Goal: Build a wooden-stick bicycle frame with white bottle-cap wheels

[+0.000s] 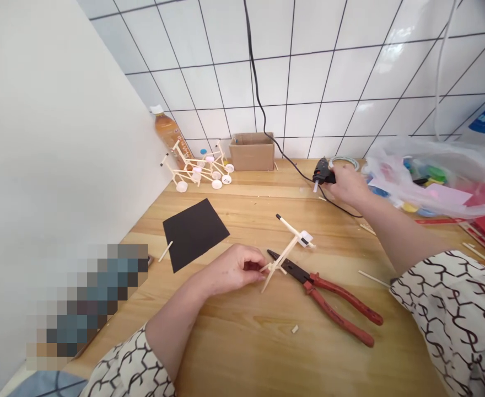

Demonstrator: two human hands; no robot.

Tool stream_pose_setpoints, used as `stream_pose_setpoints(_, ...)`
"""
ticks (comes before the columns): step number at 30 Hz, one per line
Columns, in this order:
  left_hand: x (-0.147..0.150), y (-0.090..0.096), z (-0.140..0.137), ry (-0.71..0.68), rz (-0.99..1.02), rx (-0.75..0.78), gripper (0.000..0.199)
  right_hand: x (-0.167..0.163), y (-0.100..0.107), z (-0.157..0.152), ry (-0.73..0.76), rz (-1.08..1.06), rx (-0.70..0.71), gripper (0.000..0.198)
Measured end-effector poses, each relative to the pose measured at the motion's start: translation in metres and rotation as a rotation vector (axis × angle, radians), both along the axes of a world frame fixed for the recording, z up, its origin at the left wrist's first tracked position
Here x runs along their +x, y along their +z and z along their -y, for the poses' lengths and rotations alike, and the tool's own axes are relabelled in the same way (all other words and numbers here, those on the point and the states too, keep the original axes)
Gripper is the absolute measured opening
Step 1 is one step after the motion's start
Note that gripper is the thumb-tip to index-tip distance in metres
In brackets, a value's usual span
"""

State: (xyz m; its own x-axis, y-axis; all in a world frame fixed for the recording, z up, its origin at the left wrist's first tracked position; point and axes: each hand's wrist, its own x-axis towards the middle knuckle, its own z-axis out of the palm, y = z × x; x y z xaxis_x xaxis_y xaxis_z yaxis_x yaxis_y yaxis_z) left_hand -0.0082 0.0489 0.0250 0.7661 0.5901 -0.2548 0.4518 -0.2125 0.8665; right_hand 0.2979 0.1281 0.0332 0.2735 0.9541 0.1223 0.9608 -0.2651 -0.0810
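Note:
Between the pinched thumb and fingers of my left hand (240, 267) is one end of a small wooden stick frame (286, 251), with a black-tipped bar and a pale tab at its far end. Beneath and beside the frame lie red-handled long-nose pliers (329, 298), jaws toward my left hand. My right hand (348, 184) is closed around a black glue gun (323, 172) near the back of the table, its nozzle pointing down toward me. The fingers on its far side are partly hidden. A black cable runs up the wall beside the gun.
Several finished-looking stick bicycles (201, 168) stand at the back left by a drink bottle (170, 132). A cardboard box (252, 153) is against the wall. Black sheet (195, 234) lies left; a plastic bag (441, 176) sits right. A tape roll (345, 161) is behind my right hand.

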Motion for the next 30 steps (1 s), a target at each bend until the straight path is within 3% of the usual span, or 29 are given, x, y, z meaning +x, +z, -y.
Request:
stream_pose_setpoints(12, 0.0, 0.0, 0.0, 0.012, -0.005, -0.015, 0.004, 0.022, -0.018, -0.003, -0.116, 0.0, -0.053, 0.042)
stream_pose_setpoints(18, 0.0, 0.001, 0.0, 0.003, 0.005, -0.014, 0.005, 0.021, -0.019, -0.004, 0.03, 0.092, -0.046, 0.042)
stream_pose_setpoints(23, 0.001, -0.001, 0.001, 0.02, 0.027, -0.04, 0.005, 0.042, -0.016, -0.016, 0.175, 0.16, -0.076, 0.042)
stream_pose_setpoints(30, -0.002, -0.005, -0.001, -0.002, 0.055, 0.01, 0.005, 0.052, -0.019, -0.022, 0.249, 0.172, -0.092, 0.045)
